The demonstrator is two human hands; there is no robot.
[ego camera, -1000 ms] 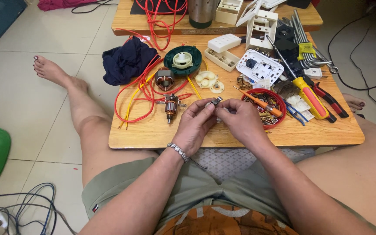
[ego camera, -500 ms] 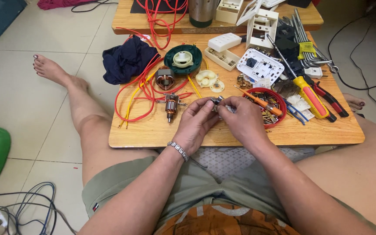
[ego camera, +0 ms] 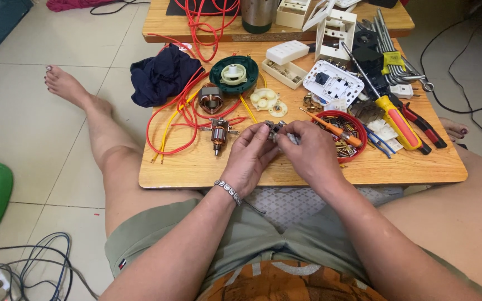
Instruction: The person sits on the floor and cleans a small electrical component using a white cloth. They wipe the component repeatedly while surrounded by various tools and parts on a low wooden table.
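Just left of the red bowl, a small metal part is being pinched above the tabletop between the closed fingers of the left hand and right hand, having been shifted scarcely at all since a second ago, so the fiddling is evidently being continued.

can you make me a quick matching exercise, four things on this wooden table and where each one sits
Things:
1. dark blue cloth
2. red bowl
3. motor armature
4. yellow-handled screwdriver

Places:
A. just left of the left hand
B. far left corner, beside the red wires
C. right of the red bowl
D. just right of the right hand, holding screws

Pairs: 1-B, 2-D, 3-A, 4-C
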